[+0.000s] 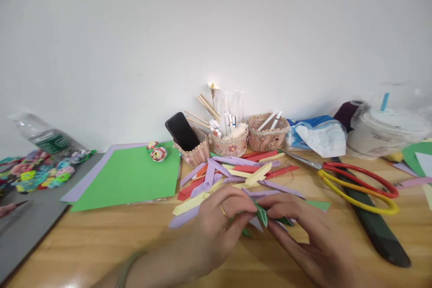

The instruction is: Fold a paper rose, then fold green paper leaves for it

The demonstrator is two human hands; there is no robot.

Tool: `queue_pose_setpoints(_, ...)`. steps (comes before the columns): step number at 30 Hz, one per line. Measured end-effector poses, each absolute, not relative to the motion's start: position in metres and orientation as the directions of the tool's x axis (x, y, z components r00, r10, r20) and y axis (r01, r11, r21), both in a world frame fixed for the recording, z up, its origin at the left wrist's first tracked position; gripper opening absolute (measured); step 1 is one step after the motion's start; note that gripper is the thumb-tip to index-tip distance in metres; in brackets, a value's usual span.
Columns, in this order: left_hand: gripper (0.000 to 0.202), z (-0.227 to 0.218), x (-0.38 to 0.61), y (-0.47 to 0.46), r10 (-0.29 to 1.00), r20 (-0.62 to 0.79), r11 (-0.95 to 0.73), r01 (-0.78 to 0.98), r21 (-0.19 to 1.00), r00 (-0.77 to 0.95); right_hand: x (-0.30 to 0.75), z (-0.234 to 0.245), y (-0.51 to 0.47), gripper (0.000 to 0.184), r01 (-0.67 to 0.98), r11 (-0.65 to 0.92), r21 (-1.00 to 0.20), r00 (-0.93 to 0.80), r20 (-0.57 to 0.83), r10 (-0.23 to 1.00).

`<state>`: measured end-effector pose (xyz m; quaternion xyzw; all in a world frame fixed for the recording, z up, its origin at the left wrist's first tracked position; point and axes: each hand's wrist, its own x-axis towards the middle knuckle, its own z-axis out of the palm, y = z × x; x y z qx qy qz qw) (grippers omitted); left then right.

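Note:
Between my two hands is a small folded green paper piece [262, 215] with pale lines along its edges. My left hand [222, 222], with a ring on one finger, pinches it from the left. From the right, my right hand [300, 227] closes its fingers on the piece's other side. The fingertips hide part of the folds. Just beyond my hands lies a loose heap of paper strips [216, 175] in purple, yellow, red and green. Some strips run under my fingers.
Scissors [357, 184] with red and yellow handles lie on a dark strap-like object [378, 229] at right. Green paper sheets [124, 180] bear two paper rosettes [158, 153]. Small baskets [229, 146], one holding a phone [182, 130], line the wall. A bottle [47, 137] leans at left.

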<state>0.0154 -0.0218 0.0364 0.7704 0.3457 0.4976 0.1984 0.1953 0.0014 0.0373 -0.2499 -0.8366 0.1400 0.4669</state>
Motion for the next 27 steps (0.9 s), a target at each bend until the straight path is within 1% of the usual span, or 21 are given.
queue_pose_setpoints(5,0.028,0.043,0.014,-0.021,0.741,0.603,-0.672,0.335,0.661,0.296,0.195,0.038,0.003,0.021,0.255,0.821,-0.511,-0.458,0.684,0.568)
queue_pose_setpoints(7,0.025,0.047,0.014,-0.020,0.783,0.544,-0.622,0.338,0.707,0.302,0.194,0.039,0.004,0.021,0.242,0.801,-0.548,-0.457,0.664,0.592)
queue_pose_setpoints(10,0.024,0.053,0.013,-0.020,0.862,0.394,-0.490,0.324,0.809,0.320,0.192,0.042,0.004,0.017,0.193,0.762,-0.617,-0.478,0.619,0.623)
queue_pose_setpoints(12,0.024,0.056,0.012,-0.019,0.896,0.260,-0.373,0.294,0.880,0.359,0.191,0.047,0.003,0.013,0.161,0.701,-0.695,-0.514,0.548,0.661)
queue_pose_setpoints(15,0.020,0.060,0.011,-0.019,0.911,0.061,-0.166,0.228,0.959,0.409,0.191,0.052,0.001,0.012,0.154,0.542,-0.826,-0.573,0.373,0.730)
queue_pose_setpoints(17,0.017,0.062,0.010,-0.018,0.900,-0.057,-0.035,0.202,0.979,0.432,0.191,0.053,0.000,0.012,0.154,0.423,-0.893,-0.593,0.259,0.763)
queue_pose_setpoints(19,0.014,0.064,0.010,-0.018,0.889,-0.129,0.039,0.207,0.978,0.439,0.191,0.051,0.001,0.014,0.154,0.305,-0.940,-0.595,0.159,0.788)
queue_pose_setpoints(21,0.010,0.065,0.011,-0.017,0.897,-0.132,0.030,0.239,0.971,0.422,0.191,0.047,0.002,0.016,0.146,0.220,-0.964,-0.592,0.094,0.801)
queue_pose_setpoints(23,0.009,0.065,0.011,-0.015,0.916,-0.089,-0.026,0.280,0.960,0.392,0.192,0.044,0.004,0.016,0.142,0.168,-0.975,-0.586,0.054,0.808)
queue_pose_setpoints(25,0.010,0.063,0.011,-0.014,0.926,-0.038,-0.090,0.317,0.944,0.375,0.192,0.043,0.006,0.018,0.142,0.125,-0.982,-0.577,0.020,0.816)
queue_pose_setpoints(27,0.013,0.061,0.011,-0.012,0.931,-0.019,-0.107,0.323,0.940,0.364,0.192,0.043,0.008,0.020,0.136,0.082,-0.987,-0.563,-0.009,0.826)
